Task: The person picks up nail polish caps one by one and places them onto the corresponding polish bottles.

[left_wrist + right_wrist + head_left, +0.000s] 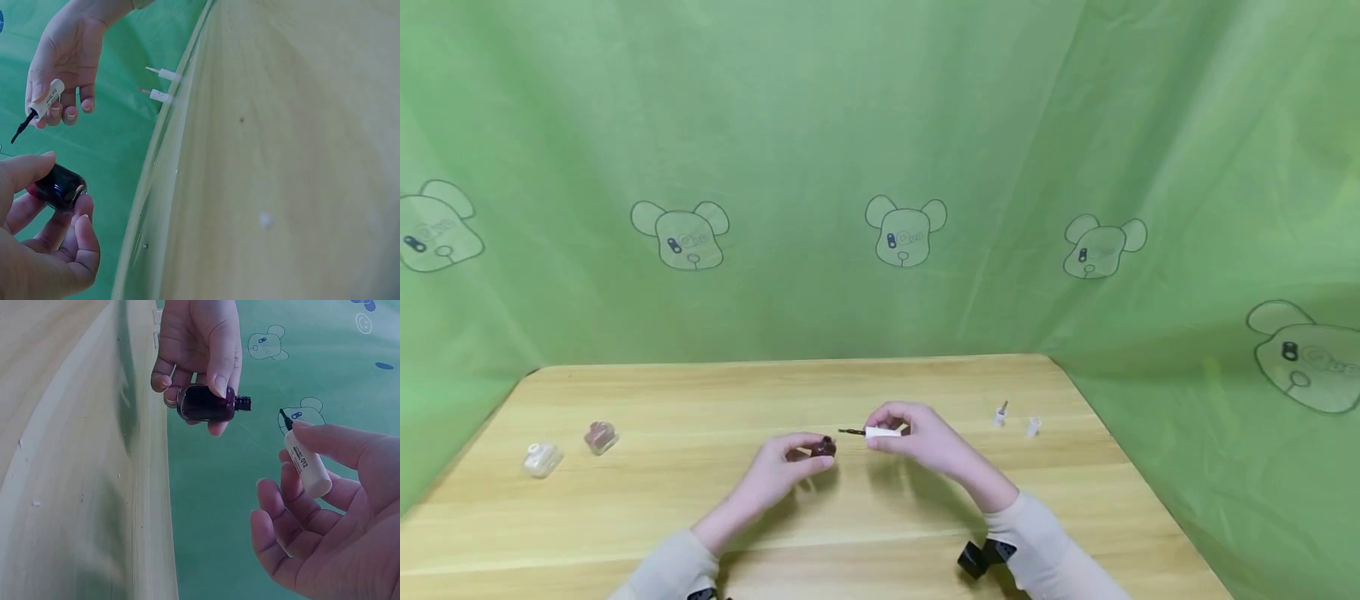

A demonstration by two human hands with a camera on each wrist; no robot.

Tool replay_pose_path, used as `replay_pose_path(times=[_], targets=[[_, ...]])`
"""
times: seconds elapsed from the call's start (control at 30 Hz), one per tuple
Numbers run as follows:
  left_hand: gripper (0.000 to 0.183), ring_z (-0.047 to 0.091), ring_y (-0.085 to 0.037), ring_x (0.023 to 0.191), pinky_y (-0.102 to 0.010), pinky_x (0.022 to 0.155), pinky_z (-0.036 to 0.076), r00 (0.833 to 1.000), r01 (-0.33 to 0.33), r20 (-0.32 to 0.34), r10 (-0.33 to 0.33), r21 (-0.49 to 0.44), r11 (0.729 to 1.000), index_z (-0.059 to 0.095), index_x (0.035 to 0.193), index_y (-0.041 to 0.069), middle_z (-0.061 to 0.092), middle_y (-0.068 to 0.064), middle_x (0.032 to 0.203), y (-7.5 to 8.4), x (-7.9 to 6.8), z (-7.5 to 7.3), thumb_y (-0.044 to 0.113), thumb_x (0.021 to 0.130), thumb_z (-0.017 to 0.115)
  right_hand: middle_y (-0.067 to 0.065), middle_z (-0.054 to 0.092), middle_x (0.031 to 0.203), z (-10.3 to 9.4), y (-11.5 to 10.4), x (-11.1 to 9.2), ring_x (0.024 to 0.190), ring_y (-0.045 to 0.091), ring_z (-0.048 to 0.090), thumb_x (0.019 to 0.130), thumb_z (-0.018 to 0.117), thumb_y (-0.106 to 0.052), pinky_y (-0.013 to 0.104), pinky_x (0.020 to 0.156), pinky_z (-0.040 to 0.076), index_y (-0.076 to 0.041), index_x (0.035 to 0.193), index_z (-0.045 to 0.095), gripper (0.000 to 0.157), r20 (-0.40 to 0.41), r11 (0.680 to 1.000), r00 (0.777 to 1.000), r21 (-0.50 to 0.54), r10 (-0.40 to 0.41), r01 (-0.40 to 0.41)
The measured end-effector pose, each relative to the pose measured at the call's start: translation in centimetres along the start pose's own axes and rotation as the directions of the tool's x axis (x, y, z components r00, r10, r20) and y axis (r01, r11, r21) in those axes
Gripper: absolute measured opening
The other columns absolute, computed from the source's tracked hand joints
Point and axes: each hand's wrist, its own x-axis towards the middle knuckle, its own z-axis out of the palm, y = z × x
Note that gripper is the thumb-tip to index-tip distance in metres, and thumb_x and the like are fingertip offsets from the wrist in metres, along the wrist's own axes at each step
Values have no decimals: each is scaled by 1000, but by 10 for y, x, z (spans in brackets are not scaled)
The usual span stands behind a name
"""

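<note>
At the far left of the wooden table (865, 517) stands a small glass bottle with pale contents (542, 460), its neck uncapped. Just to its right is a pinkish bottle (601, 438), also open at the top. Near the middle, the left hand (781, 468) pinches a dark red bottle (206, 404) between thumb and fingers, holding it above the table, tilted, with its bare threaded neck towards the other hand. Beside that neck, apart from it, is a dark-coated brush (852, 432), which sticks out of a white cap (882, 432) marked 012. The right hand (927, 439) pinches this cap between thumb and fingers. Farther right, two more white caps stand near each other on the table, the nearer-to-centre one (1000, 417) and the outer one (1033, 427), their brushes pointing up. A green curtain (805, 108) with bear-head outlines hangs behind.
</note>
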Motion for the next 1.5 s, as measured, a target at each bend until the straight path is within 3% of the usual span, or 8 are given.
replay_pose_path(times=[0.4, 0.6, 0.77, 1.0, 1.5], targets=[[43, 61, -26, 67, -36, 59, 52, 999, 38, 22, -37, -20, 999, 60, 112, 11, 66, -11, 101, -5, 3, -2, 30, 74, 71, -9, 62, 88, 5, -8, 7, 84, 9, 55, 78, 67, -29, 24, 73, 47, -21, 92, 65, 17, -41, 993, 999, -118, -29, 24], [42, 61, -26, 68, -39, 62, 52, 998, 55, 26, -53, -66, 996, 60, 112, 7, 64, -14, 105, -5, 2, -2, 23, 75, 71, -9, 63, 90, 7, -10, 8, 84, 8, 56, 77, 68, -32, 26, 75, 47, -24, 89, 65, 15, -69, 986, 997, -165, -34, 23], [38, 61, -29, 71, -46, 67, 52, 998, 56, 44, -53, -73, 996, 60, 111, 4, 64, -18, 105, 9, -5, -2, 15, 76, 69, -9, 63, 89, 10, -11, 10, 85, 8, 55, 76, 68, -33, 27, 76, 46, -24, 89, 65, 16, -65, 979, 997, -201, -41, 27], [35, 59, -23, 70, -42, 67, 52, 997, 62, 60, -57, -69, 996, 61, 109, 2, 64, -16, 103, 23, -16, -1, 14, 76, 68, -9, 62, 85, 14, -13, 11, 81, 8, 53, 75, 70, -27, 27, 73, 45, -22, 87, 65, 13, -61, 973, 997, -226, -51, 36], [38, 60, -22, 76, -35, 61, 52, 996, 63, 59, -60, -42, 997, 63, 107, 9, 65, -11, 102, -8, -2, 2, 20, 73, 72, -9, 61, 82, 18, -11, 11, 77, 8, 52, 73, 72, -25, 28, 72, 43, -20, 86, 66, 15, -19, 968, 998, -246, -53, 46]])
